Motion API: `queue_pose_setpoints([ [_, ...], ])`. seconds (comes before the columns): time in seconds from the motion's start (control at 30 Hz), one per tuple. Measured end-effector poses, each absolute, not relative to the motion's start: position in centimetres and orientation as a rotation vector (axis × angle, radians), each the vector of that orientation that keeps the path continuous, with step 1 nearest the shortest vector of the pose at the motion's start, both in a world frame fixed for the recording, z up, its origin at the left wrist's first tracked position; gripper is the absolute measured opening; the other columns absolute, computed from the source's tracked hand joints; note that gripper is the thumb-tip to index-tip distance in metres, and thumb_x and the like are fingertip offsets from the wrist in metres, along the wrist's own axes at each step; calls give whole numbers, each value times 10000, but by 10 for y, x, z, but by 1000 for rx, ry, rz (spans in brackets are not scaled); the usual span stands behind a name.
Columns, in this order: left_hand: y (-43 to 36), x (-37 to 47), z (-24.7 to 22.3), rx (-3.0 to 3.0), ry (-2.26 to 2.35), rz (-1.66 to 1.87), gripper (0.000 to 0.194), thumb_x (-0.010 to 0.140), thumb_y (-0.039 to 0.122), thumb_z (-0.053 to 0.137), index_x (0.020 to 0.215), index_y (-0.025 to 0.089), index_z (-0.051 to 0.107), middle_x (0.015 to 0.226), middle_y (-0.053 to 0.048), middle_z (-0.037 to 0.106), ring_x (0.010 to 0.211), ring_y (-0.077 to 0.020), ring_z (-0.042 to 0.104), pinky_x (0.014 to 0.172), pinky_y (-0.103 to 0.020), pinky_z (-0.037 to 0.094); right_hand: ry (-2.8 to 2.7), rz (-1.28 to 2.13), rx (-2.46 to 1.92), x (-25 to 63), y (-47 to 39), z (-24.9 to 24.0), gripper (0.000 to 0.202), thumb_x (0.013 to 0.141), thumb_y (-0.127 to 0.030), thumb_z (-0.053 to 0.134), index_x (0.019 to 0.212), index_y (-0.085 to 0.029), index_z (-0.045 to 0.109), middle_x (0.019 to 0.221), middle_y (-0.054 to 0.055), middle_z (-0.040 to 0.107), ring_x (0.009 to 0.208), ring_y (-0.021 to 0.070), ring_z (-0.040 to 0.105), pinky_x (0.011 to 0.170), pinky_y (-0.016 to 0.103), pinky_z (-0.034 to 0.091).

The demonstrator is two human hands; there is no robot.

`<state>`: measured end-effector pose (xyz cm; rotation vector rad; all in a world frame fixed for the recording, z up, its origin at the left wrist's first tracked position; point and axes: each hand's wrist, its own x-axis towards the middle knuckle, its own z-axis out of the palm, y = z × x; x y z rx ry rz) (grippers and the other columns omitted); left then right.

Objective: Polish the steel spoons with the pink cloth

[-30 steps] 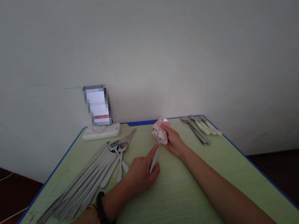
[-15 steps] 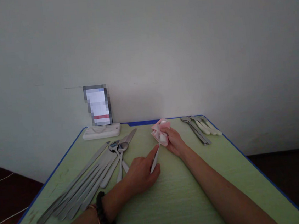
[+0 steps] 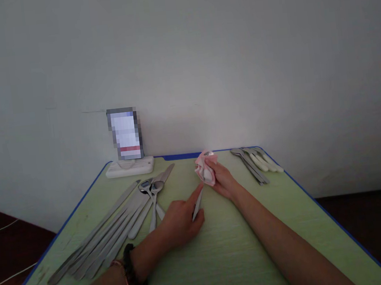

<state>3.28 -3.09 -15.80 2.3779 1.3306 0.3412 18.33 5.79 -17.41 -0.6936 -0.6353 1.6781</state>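
Observation:
Over the middle of the table, my left hand is closed around the slim handle of a metal piece of cutlery, its index finger stretched along it. The upper end of this piece goes into a crumpled pink and white cloth, so its kind is hard to tell. My right hand grips that cloth, bunched around the metal. Left of my left hand lie two spoons with crossed handles, on and beside a fan of several metal table knives.
At the back right, spoons lie beside several pieces of cutlery with cream handles. A phone with a blurred screen leans against the wall behind a white power strip-like block. The green table has a blue edge.
The right hand and cloth have shifted very slightly, and the cloth's folds look different around the metal. My left hand keeps nearly the same place and grip.

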Motion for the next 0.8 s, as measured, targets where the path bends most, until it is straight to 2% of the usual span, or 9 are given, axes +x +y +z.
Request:
queue_pose_setpoints([
  [0.2,-30,31,-163,2444,1335,330,654,835,259,373,1429,111,143,640,-18,655,556,-176,584,575,-258,413,-723,1749,-679,186,53,-172,141,722,-180,666,842,-111,636,769,56,702,639,117,641,622,207,527],
  [0.4,-30,32,-163,2452,1356,343,630,843,267,364,1425,122,171,641,-19,651,559,-180,586,585,-268,413,-675,1684,-670,185,54,-171,89,733,-183,660,805,-139,630,712,23,691,597,106,624,592,202,521],
  [0.67,-30,31,-162,2457,1329,332,660,833,249,366,1434,122,124,638,-18,651,551,-181,582,569,-261,400,-687,1600,-721,183,53,-169,175,684,-285,711,697,-142,610,581,-6,636,484,102,556,503,228,494],
  [0.8,-30,33,-159,2428,1339,347,667,820,232,372,1436,135,134,634,-17,642,545,-180,573,565,-258,397,-561,1590,-698,182,54,-169,193,721,-342,674,728,-163,603,587,-25,624,497,100,551,527,238,507],
])
